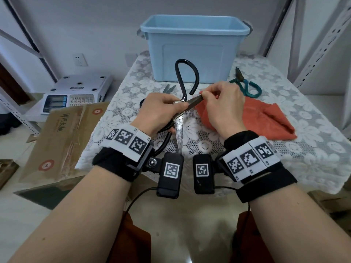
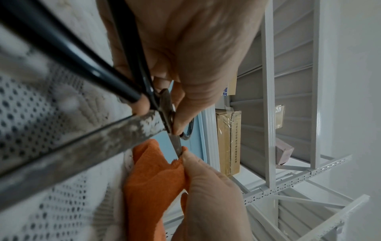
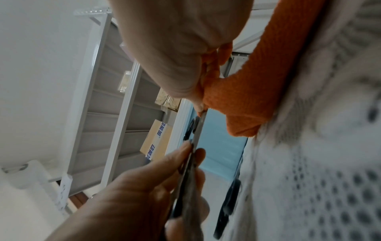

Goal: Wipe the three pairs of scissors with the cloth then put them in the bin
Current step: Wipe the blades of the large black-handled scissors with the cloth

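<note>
My left hand (image 1: 171, 108) grips a large pair of black-handled scissors (image 1: 187, 76) at the pivot, held above the table with the blades spread apart. One rusty blade (image 1: 179, 133) points back toward me. My right hand (image 1: 205, 95) pinches the orange cloth (image 1: 266, 120) around the tip of the other blade (image 1: 194, 100). The left wrist view shows the pinched blade (image 2: 175, 143) and the cloth (image 2: 156, 179). A second pair of scissors (image 1: 168, 88) lies behind my left hand, partly hidden. Green-handled snips (image 1: 247, 86) lie to the right. The blue bin (image 1: 193, 46) stands at the back of the table.
A lace tablecloth (image 1: 294, 154) covers the table. Left of the table, lower down, are an electronic scale (image 1: 76, 92) and a cardboard box (image 1: 62, 137). Metal shelf uprights (image 1: 322, 44) rise to the right, close to the table edge.
</note>
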